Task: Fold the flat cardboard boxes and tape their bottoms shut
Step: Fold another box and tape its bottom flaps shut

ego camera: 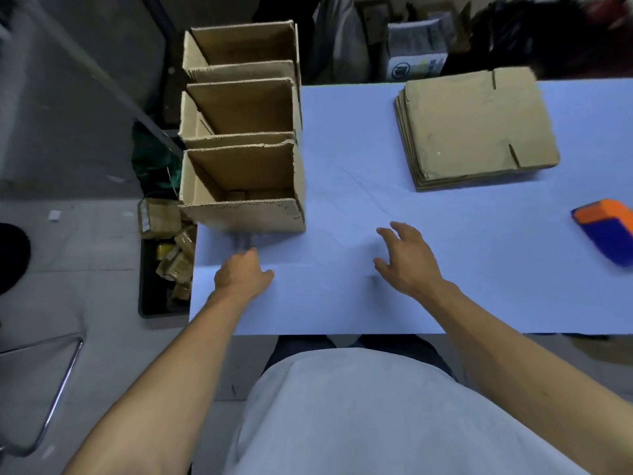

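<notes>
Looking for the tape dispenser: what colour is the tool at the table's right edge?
Orange on top, blue below; the tool shows only in the head view, partly cut off and blurred.

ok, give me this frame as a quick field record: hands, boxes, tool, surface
left hand: empty, curled, near the table's left edge
right hand: empty, fingers spread over the table
folded boxes: three, open tops up, in a row at the table's left edge
flat boxes: stack, far right
tape dispenser: right edge, untouched
table: light blue

Dim, bluish light; wide-angle bending at the edges, motion blur on the orange-blue object (608,228).
</notes>
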